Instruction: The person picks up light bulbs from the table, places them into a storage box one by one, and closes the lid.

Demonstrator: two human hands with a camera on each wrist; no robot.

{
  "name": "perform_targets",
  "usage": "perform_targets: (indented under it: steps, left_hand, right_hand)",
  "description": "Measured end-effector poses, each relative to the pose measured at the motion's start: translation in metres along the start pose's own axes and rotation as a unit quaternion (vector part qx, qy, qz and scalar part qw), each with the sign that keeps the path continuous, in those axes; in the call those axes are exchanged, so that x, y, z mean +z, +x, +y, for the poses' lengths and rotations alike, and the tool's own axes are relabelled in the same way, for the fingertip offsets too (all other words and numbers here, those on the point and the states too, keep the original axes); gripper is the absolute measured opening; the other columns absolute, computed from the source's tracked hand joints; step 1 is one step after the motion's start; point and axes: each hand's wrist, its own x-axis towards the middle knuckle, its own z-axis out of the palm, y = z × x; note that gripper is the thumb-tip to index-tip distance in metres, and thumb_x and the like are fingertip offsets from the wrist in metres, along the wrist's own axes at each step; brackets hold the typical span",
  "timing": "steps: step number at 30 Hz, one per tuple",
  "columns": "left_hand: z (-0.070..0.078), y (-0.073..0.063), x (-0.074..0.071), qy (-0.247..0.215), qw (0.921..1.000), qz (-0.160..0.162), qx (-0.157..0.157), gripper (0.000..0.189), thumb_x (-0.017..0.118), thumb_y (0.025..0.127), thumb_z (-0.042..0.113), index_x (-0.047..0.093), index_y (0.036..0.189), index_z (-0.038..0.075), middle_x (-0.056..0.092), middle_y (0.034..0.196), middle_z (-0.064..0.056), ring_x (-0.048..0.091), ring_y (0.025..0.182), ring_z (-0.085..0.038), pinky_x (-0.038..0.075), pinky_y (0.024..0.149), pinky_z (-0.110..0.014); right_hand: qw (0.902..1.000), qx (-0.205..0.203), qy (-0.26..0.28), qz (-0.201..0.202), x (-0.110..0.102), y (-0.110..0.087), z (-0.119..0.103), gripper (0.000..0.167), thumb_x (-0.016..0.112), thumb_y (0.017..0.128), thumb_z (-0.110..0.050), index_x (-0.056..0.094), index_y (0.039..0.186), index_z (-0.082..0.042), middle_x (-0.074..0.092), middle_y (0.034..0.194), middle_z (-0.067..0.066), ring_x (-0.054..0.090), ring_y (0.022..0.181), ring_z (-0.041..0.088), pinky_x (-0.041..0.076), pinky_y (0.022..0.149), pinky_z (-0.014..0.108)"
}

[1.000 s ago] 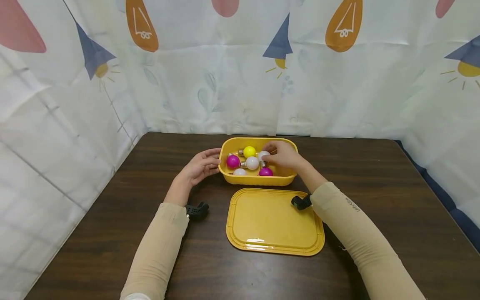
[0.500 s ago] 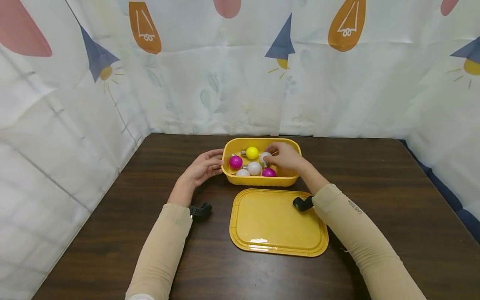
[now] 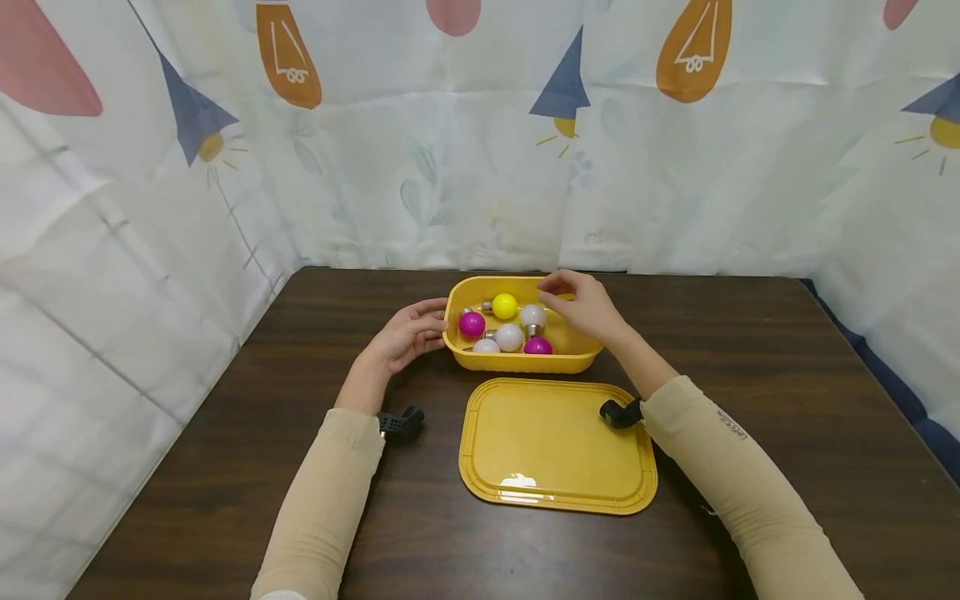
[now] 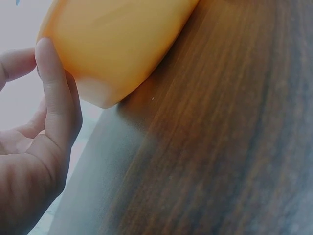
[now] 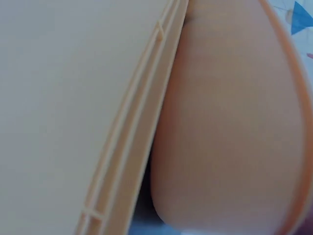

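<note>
In the head view a yellow plastic bin point(image 3: 525, 364) holds several light bulbs. Among them are a yellow bulb point(image 3: 505, 307), a magenta bulb point(image 3: 472, 324) at the left and a white bulb point(image 3: 509, 337) near the middle. My left hand point(image 3: 405, 337) touches the bin's left end, fingertips at the rim; the left wrist view shows the thumb point(image 4: 51, 68) against its wall. My right hand point(image 3: 585, 307) is over the bin's right part, fingers bent and holding nothing visible. Just left of and below its fingertips lies another white bulb point(image 3: 533, 316), base toward me. The right wrist view hides this hand.
A flat yellow tray point(image 3: 555, 446) lies on the dark wooden table point(image 3: 420, 533), in front of the bin. My right wrist camera point(image 3: 621, 414) is over the tray's right edge. A patterned curtain point(image 3: 480, 167) hangs behind the table.
My right hand has let go of the white bulb, which stays in the bin, and has moved slightly up and right. The left hand stays at the bin's end.
</note>
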Motion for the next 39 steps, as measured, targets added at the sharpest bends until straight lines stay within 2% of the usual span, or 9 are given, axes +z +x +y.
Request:
perform_targets:
  steps: [5,9,17,24,27,31,34,39]
  left_hand:
    - [0.001,-0.002,0.001,0.000,1.0000,-0.002,-0.003,0.054,0.057,0.103,-0.002,0.040,0.154,0.002,0.057,0.136,-0.021,0.070,0.086,-0.018,0.060,0.078,-0.026]
    - [0.002,-0.002,0.000,0.004,1.0000,-0.001,-0.003,0.054,0.057,0.103,-0.001,0.040,0.154,0.002,0.056,0.138,-0.023,0.070,0.087,-0.018,0.060,0.078,-0.025]
    - [0.003,-0.004,-0.001,0.007,0.9999,0.007,-0.006,0.053,0.059,0.103,0.001,0.042,0.153,0.003,0.062,0.124,-0.015,0.069,0.086,-0.018,0.060,0.078,-0.025]
    - [0.003,-0.005,0.001,0.008,1.0000,-0.002,-0.003,0.055,0.060,0.102,0.001,0.040,0.153,0.002,0.064,0.123,-0.014,0.070,0.086,-0.017,0.060,0.079,-0.026]
    - [0.002,-0.004,0.002,0.008,1.0000,-0.005,-0.002,0.054,0.060,0.102,0.002,0.041,0.153,0.003,0.064,0.121,-0.013,0.069,0.084,-0.017,0.060,0.078,-0.027]
    - [0.002,-0.004,0.000,0.013,0.9999,-0.001,-0.003,0.050,0.060,0.104,0.008,0.044,0.152,0.003,0.065,0.119,-0.011,0.070,0.085,-0.017,0.060,0.078,-0.028]
    - [0.005,-0.006,-0.003,0.017,0.9998,0.004,-0.005,0.049,0.058,0.106,0.013,0.044,0.152,0.003,0.061,0.124,-0.011,0.068,0.084,-0.016,0.060,0.078,-0.028]
    - [0.018,-0.014,-0.014,0.038,0.9989,0.027,-0.005,0.054,0.057,0.107,0.017,0.038,0.155,0.000,0.043,0.144,-0.022,0.064,0.083,-0.017,0.060,0.079,-0.027]
  right_hand:
    - [0.9998,-0.003,0.020,0.001,-0.009,-0.008,-0.005,0.029,0.067,0.103,-0.022,0.067,0.123,-0.002,0.068,0.118,0.010,0.063,0.108,0.028,0.055,0.093,0.045]
    - [0.9990,-0.001,0.045,0.006,-0.015,-0.014,-0.007,0.028,0.066,0.103,-0.022,0.066,0.123,-0.002,0.067,0.118,0.012,0.064,0.104,0.033,0.056,0.091,0.048]
    - [0.9971,-0.003,0.074,0.014,-0.029,-0.022,-0.004,0.029,0.065,0.104,-0.021,0.064,0.123,0.000,0.065,0.119,0.016,0.061,0.106,0.042,0.058,0.088,0.039]
    - [0.9971,0.002,0.075,0.017,-0.041,-0.038,-0.001,0.030,0.063,0.105,-0.022,0.062,0.126,-0.001,0.063,0.122,0.016,0.059,0.109,0.042,0.057,0.090,0.047]
    - [0.9971,0.006,0.074,0.020,-0.047,-0.046,-0.001,0.031,0.063,0.105,-0.021,0.061,0.127,-0.001,0.061,0.125,0.018,0.059,0.110,0.041,0.058,0.088,0.043]
    - [0.9975,0.007,0.068,0.019,-0.054,-0.055,0.001,0.035,0.063,0.105,-0.022,0.059,0.129,0.003,0.060,0.126,0.022,0.059,0.108,0.042,0.059,0.082,0.030]
    - [0.9977,0.011,0.065,0.017,-0.060,-0.063,0.003,0.037,0.063,0.105,-0.022,0.058,0.130,0.005,0.060,0.126,0.024,0.059,0.108,0.043,0.058,0.080,0.024]
    - [0.9978,0.029,0.060,0.006,-0.069,-0.075,0.006,0.037,0.062,0.105,-0.023,0.057,0.132,0.003,0.058,0.130,0.023,0.059,0.111,0.036,0.059,0.083,0.027]
